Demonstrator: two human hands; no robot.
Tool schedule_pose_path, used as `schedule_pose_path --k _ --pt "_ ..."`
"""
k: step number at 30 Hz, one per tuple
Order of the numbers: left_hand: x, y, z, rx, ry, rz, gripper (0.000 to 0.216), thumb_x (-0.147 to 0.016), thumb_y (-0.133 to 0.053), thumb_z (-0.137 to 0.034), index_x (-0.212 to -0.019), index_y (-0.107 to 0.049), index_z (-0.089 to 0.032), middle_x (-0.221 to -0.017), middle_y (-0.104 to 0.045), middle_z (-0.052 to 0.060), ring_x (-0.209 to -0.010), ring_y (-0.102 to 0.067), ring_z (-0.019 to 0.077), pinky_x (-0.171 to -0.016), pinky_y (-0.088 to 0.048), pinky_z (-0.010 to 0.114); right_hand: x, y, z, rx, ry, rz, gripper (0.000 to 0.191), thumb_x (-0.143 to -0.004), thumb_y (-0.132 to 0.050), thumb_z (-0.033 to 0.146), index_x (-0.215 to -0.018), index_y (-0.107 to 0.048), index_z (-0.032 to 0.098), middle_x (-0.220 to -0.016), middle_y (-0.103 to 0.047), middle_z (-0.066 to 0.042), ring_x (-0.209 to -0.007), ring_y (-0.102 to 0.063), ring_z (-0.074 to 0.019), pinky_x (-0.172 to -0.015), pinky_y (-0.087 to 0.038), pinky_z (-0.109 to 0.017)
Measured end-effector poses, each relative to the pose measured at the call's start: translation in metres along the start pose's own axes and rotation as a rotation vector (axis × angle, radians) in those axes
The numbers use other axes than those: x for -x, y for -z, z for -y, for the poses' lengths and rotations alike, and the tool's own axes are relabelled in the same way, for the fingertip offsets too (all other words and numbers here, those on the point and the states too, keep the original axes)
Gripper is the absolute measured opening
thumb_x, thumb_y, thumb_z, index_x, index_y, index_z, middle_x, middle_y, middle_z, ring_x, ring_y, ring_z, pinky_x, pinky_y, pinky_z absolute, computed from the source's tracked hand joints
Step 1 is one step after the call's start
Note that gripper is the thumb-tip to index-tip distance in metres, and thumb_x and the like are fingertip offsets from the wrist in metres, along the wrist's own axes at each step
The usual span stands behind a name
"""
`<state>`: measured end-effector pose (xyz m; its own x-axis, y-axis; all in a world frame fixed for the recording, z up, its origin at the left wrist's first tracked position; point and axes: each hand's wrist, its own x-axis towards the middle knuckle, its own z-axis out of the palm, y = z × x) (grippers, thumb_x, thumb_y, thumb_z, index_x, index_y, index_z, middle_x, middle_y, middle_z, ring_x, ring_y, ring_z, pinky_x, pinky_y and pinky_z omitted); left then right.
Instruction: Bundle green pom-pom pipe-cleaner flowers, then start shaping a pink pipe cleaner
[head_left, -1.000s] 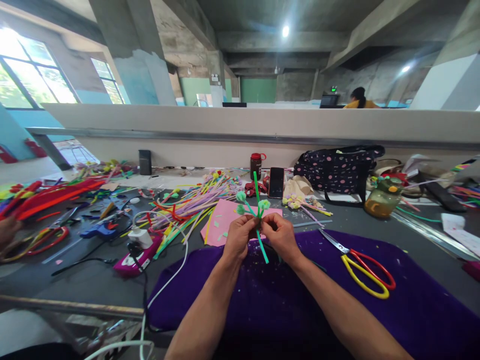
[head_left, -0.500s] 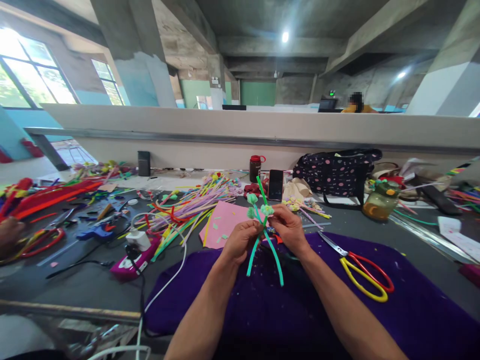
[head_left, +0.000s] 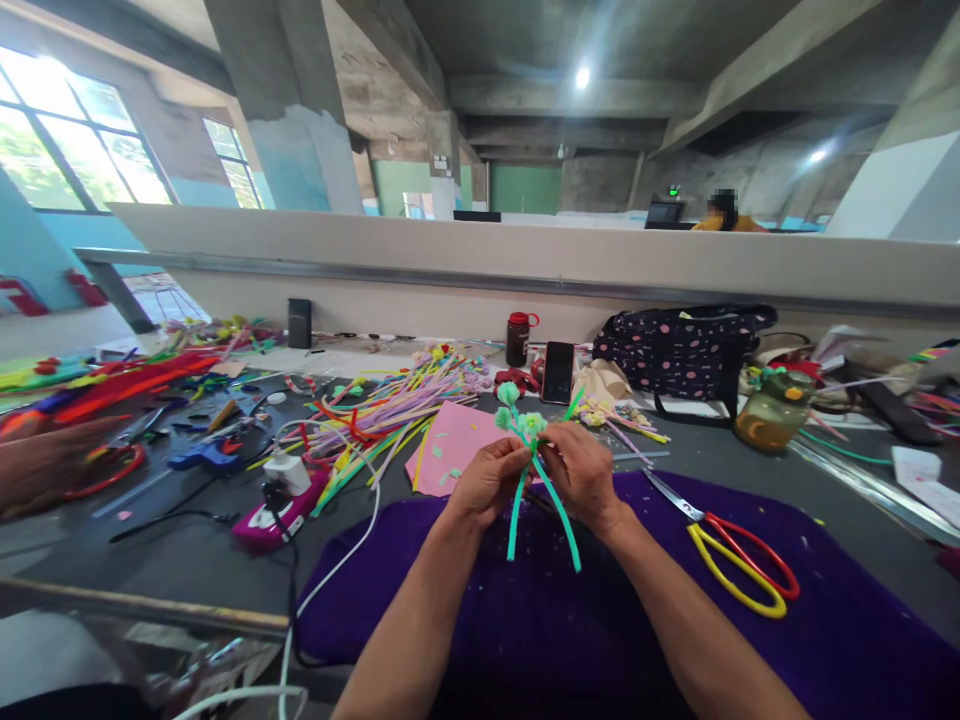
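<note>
Both of my hands hold a small bunch of green pipe-cleaner stems [head_left: 541,495] topped with pale green fuzzy buds [head_left: 523,418], raised above a purple cloth [head_left: 600,600]. My left hand [head_left: 484,482] pinches the bunch from the left. On the other side my right hand [head_left: 581,472] grips it, with a short green end sticking up past the fingers. Two stem tails hang down between my wrists.
Red-and-yellow scissors [head_left: 731,555] lie on the cloth at right. A pink sheet [head_left: 450,445], a heap of coloured pipe cleaners [head_left: 382,410], a pink glue gun [head_left: 274,515] with white cable, a phone [head_left: 557,372], a bottle [head_left: 517,338] and a dotted bag [head_left: 675,350] crowd the table. Another person's hand [head_left: 45,465] is at far left.
The tall upright green stem has been bent down and its top now sticks out short beside my right hand. The two tails have swung lower. The hand at far left has reached further in.
</note>
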<state>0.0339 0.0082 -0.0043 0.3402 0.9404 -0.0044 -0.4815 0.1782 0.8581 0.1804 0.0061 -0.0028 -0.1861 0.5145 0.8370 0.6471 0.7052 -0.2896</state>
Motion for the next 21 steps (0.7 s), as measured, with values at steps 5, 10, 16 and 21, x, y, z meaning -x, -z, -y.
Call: schedule_pose_path --k 5,10,16,21 --pt "-0.003 -0.001 0.002 0.068 -0.018 -0.071 0.029 -0.057 -0.074 -0.027 -0.065 -0.048 -0.016 -0.049 -0.05 -0.004 -0.039 -0.046 0.0058 -0.039 -0.035 0.017 -0.001 -0.001 0.0 -0.195 -0.011 0.068 0.015 -0.084 -0.047 0.023 -0.09 -0.06 0.019 -0.077 -0.061 -0.004 -0.072 -0.056 -0.0151 -0.066 -0.043 -0.026" --pt "-0.004 -0.003 0.005 0.092 -0.093 -0.133 0.028 -0.056 -0.074 -0.027 -0.063 -0.05 -0.014 -0.048 -0.049 -0.005 -0.04 -0.045 0.0054 -0.04 -0.037 0.017 0.003 -0.007 -0.001 -0.277 -0.044 0.04 0.019 -0.082 -0.048 0.022 -0.096 -0.06 0.019 -0.083 -0.06 -0.006 -0.072 -0.056 -0.0152 -0.064 -0.045 -0.026" --pt "-0.005 -0.008 0.012 0.14 -0.192 -0.216 0.028 -0.055 -0.075 -0.027 -0.065 -0.052 -0.014 -0.053 -0.052 -0.005 -0.043 -0.047 0.0058 -0.044 -0.038 0.018 0.008 -0.014 0.001 -0.312 -0.088 0.01 0.02 -0.082 -0.047 0.022 -0.096 -0.062 0.019 -0.079 -0.06 -0.006 -0.073 -0.057 -0.016 -0.065 -0.046 -0.028" --pt "-0.009 -0.008 0.019 0.191 -0.239 -0.263 0.03 -0.052 -0.076 -0.026 -0.068 -0.053 -0.014 -0.056 -0.053 -0.006 -0.047 -0.049 0.0054 -0.047 -0.038 0.017 0.008 -0.015 0.007 -0.286 -0.106 0.018 0.021 -0.082 -0.048 0.025 -0.096 -0.062 0.02 -0.08 -0.061 -0.006 -0.073 -0.057 -0.0168 -0.068 -0.046 -0.029"
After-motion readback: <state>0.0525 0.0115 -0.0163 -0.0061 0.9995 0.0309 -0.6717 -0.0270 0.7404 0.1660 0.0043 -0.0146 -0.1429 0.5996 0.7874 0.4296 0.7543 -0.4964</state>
